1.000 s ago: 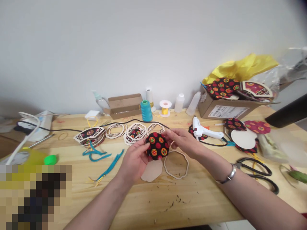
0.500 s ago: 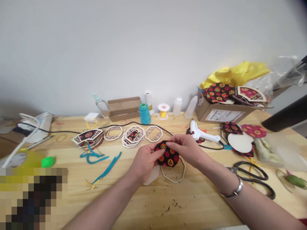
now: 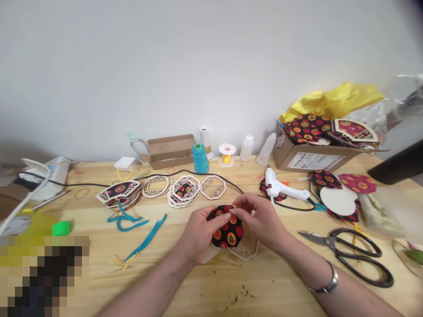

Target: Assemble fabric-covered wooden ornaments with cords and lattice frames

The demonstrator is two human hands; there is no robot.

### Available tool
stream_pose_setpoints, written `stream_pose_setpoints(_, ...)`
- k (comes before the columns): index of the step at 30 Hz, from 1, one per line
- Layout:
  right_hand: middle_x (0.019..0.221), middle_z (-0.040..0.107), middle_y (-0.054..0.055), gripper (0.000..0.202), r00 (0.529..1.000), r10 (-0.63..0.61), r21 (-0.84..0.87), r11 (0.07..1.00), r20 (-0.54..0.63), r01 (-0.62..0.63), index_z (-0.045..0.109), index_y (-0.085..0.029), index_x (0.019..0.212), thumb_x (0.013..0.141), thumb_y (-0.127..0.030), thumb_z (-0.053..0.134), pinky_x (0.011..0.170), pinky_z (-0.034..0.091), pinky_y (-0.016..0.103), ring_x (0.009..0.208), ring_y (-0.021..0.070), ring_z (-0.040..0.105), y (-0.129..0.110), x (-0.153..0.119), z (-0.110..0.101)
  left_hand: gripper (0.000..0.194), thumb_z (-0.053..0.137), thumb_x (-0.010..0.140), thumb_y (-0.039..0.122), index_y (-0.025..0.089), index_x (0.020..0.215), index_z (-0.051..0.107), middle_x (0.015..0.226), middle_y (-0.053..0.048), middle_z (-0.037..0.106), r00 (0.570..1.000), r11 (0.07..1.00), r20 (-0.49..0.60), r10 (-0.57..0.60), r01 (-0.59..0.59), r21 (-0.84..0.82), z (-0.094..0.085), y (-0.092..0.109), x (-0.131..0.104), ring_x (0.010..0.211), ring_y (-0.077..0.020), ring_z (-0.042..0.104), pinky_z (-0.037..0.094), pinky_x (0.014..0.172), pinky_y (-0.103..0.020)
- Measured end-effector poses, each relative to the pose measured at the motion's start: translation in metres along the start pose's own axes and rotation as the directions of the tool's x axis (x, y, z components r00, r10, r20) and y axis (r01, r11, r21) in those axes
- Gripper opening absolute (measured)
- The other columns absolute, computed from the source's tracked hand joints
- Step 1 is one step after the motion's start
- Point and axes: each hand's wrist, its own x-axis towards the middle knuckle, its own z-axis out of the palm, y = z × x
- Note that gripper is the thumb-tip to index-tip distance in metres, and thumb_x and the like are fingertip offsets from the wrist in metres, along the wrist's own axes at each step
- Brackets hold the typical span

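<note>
Between my hands is a black fabric piece (image 3: pixel 228 233) with red and orange flower roundels, cut in a rounded, many-sided outline. My left hand (image 3: pixel 200 229) grips its left side, thumb on the face and fingers behind. At its upper right edge my right hand (image 3: pixel 259 215) pinches the rim with thumb and forefinger. Under and beside it on the table lies a thin pale frame (image 3: pixel 246 257), partly covered by the fabric and my right hand. A pale flat piece (image 3: pixel 210 254) pokes out below my left hand.
A white glue gun (image 3: pixel 284 189) lies right of my hands, with black-handled scissors (image 3: pixel 346 251) nearer. Lattice wooden frames (image 3: pixel 184 191) and blue tassels (image 3: pixel 145 237) lie left. Behind stand a teal thread cone (image 3: pixel 200 159) and a cardboard box (image 3: pixel 310 158) of fabric pieces.
Both hands and the fabric piece have come slightly lower in view and nearer to me. My right fingers have shifted along its upper edge. The view has turned a little.
</note>
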Motion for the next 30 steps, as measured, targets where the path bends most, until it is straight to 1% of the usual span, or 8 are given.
stream_pose_setpoints(2,0.072,0.062,0.002,0.002,0.972,-0.214,-0.149,0.969,-0.098,0.198,0.061,-0.018,0.08,0.08,-0.016,0.061,0.061,0.044,0.026,0.067,0.0138,0.055,-0.0002,-0.0015,-0.0024,0.03,0.079,0.063,0.03,0.011,0.086,0.072,0.068,-0.006,0.07,0.998,1.0,-0.06,-0.026,0.025,-0.016,0.0013,0.0016,-0.0004,0.063,-0.0154,0.063,0.05,0.06,-0.026)
stream_pose_setpoints(4,0.077,0.063,0.004,0.007,0.91,-0.399,-0.282,0.891,-0.115,0.355,0.062,-0.018,0.081,0.084,-0.013,0.057,0.065,0.045,0.028,0.072,0.0153,0.056,-0.0016,-0.0027,-0.004,0.031,0.08,0.06,0.03,0.011,0.083,0.072,0.066,-0.006,0.069,0.994,0.999,-0.107,-0.036,0.033,-0.025,0.0022,0.0029,-0.0008,0.059,-0.0153,0.062,0.05,0.057,-0.026)
stream_pose_setpoints(8,0.08,0.064,0.007,0.01,0.834,-0.549,-0.425,0.768,-0.052,0.479,0.064,-0.016,0.084,0.087,-0.012,0.055,0.065,0.044,0.031,0.074,0.0173,0.054,-0.0056,-0.0052,-0.0026,0.029,0.081,0.058,0.029,0.012,0.08,0.072,0.067,-0.005,0.069,0.992,1.0,-0.127,0.0,-0.001,-0.004,0.0028,0.0022,-0.0009,0.062,-0.0148,0.062,0.049,0.061,-0.026)
stream_pose_setpoints(12,0.079,0.066,0.007,0.012,0.798,-0.602,-0.491,0.691,0.014,0.53,0.064,-0.014,0.086,0.088,-0.011,0.053,0.066,0.042,0.032,0.072,0.0171,0.052,-0.0066,-0.0062,-0.0005,0.023,0.076,0.065,0.028,0.014,0.083,0.074,0.07,-0.003,0.07,0.997,0.995,-0.056,0.06,-0.056,0.077,0.0022,0.0001,-0.0011,0.067,-0.0142,0.061,0.049,0.066,-0.025)
stream_pose_setpoints(15,0.078,0.066,0.006,0.014,0.791,-0.61,-0.517,0.664,0.042,0.54,0.064,-0.014,0.085,0.089,-0.011,0.051,0.065,0.04,0.032,0.072,0.0168,0.051,-0.0054,-0.0064,-0.001,0.022,0.071,0.071,0.028,0.017,0.089,0.075,0.073,-0.002,0.071,0.992,0.971,-0.026,0.12,-0.112,0.211,0.0007,0.0006,-0.0024,0.072,-0.015,0.061,0.048,0.07,-0.024)
stream_pose_setpoints(20,0.077,0.065,0.007,0.017,0.792,-0.602,-0.537,0.637,0.102,0.553,0.064,-0.013,0.087,0.089,-0.011,0.048,0.067,0.039,0.032,0.072,0.0175,0.051,-0.0044,-0.0072,-0.0026,0.02,0.065,0.077,0.027,0.02,0.091,0.076,0.085,-0.002,0.074,0.962,0.861,0.021,0.271,-0.252,0.442,-0.0009,0.0027,-0.0049,0.082,-0.0175,0.063,0.048,0.076,-0.025)
stream_pose_setpoints(26,0.076,0.063,0.008,0.021,0.801,-0.572,-0.573,0.602,0.176,0.556,0.064,-0.013,0.087,0.091,-0.012,0.043,0.067,0.037,0.033,0.072,0.0186,0.048,-0.005,-0.0093,-0.0038,0.018,0.063,0.079,0.027,0.023,0.091,0.076,0.085,-0.002,0.074,0.932,0.796,0.054,0.359,-0.336,0.503,-0.001,0.0006,-0.0063,0.078,-0.018,0.064,0.048,0.073,-0.024)
stream_pose_setpoints(30,0.078,0.062,0.008,0.022,0.795,-0.569,-0.592,0.573,0.21,0.567,0.064,-0.012,0.087,0.092,-0.013,0.042,0.067,0.035,0.034,0.073,0.0194,0.046,-0.0058,-0.0108,-0.0039,0.021,0.059,0.082,0.026,0.024,0.096,0.075,0.085,-0.003,0.074,0.9,0.695,0.105,0.423,-0.396,0.6,-0.003,-0.0014,-0.0065,0.077,-0.0178,0.063,0.046,0.073,-0.024)
